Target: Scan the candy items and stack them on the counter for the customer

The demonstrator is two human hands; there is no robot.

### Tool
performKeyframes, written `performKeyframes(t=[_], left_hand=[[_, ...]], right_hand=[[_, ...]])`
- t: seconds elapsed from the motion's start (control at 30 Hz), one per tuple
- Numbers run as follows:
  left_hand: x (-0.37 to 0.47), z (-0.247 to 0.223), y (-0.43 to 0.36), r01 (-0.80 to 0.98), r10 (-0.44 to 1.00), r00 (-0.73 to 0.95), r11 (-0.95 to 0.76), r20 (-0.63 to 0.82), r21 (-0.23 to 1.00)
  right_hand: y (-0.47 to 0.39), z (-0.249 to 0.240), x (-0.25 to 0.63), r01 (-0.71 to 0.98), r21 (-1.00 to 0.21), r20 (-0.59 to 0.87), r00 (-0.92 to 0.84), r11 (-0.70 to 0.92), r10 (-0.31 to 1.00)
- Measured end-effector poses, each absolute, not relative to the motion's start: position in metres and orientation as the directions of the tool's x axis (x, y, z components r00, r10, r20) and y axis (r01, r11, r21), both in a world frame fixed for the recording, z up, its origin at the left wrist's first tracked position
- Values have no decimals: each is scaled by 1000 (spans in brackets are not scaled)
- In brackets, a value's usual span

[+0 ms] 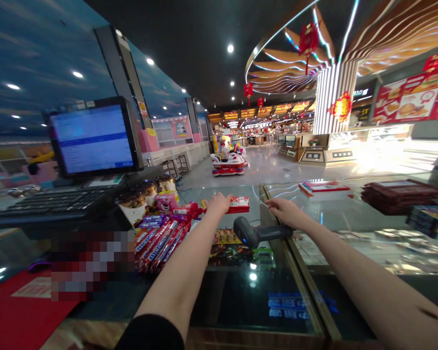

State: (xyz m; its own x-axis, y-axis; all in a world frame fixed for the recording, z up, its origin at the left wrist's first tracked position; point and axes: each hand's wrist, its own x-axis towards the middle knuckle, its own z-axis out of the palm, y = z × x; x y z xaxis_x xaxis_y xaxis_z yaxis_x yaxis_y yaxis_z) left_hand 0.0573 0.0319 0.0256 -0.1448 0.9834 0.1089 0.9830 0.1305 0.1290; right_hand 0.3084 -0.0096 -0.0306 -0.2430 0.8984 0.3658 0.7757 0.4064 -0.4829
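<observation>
On the glass counter my left hand [219, 201] reaches over a red packet [239, 204], its fingers closed round the packet's left part. Beside it on the left lie a red-wrapped item [190, 210] and a pile of Mentos rolls [160, 245]. My right hand [282, 211] is to the right, over the metal edge between two glass tops, fingers apart and holding nothing that shows. A black barcode scanner [250, 232] lies just below and left of it, its handle reaching under the right wrist.
At the left stand a monitor [93, 138], a keyboard [54, 201] and several cups [133, 206]. White-and-red boxes [324, 189] and brown packets [399, 194] lie at the right. A ride-on toy [228, 163] stands on the floor beyond.
</observation>
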Motion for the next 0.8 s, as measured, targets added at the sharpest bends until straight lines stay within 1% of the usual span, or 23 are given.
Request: performKeyframes(t=[0.07,0.13,0.27,0.37,0.47,0.53,0.6,0.7,0.8], left_hand=[[56,24,25,988,979,-101,78,175,132],[52,19,17,993,975,-14,-12,220,115],[41,-3,4,987,962,140,-155,233,48],[33,-16,0,979,948,199,-203,248,-9],[27,-18,0,970,930,241,-236,277,-49],[26,-14,1,967,921,253,-248,297,-54],[25,-9,1,968,922,250,-249,295,-44],[26,-1,-2,968,927,248,-250,280,-29],[29,7,-8,965,916,251,-264,313,-2]], right_hand=[[-13,-27,307,782,-469,381,-241,411,893],[-17,-23,305,787,-449,393,-251,423,884],[-27,-16,298,817,-383,387,-282,431,878],[-30,-13,293,833,-359,366,-288,420,885],[-27,-13,291,814,-400,337,-297,421,894],[-23,-14,289,791,-441,318,-305,424,898],[-19,-13,286,778,-465,303,-309,423,901],[-13,-10,280,784,-463,271,-320,414,908],[-6,-7,274,794,-471,274,-281,383,920]])
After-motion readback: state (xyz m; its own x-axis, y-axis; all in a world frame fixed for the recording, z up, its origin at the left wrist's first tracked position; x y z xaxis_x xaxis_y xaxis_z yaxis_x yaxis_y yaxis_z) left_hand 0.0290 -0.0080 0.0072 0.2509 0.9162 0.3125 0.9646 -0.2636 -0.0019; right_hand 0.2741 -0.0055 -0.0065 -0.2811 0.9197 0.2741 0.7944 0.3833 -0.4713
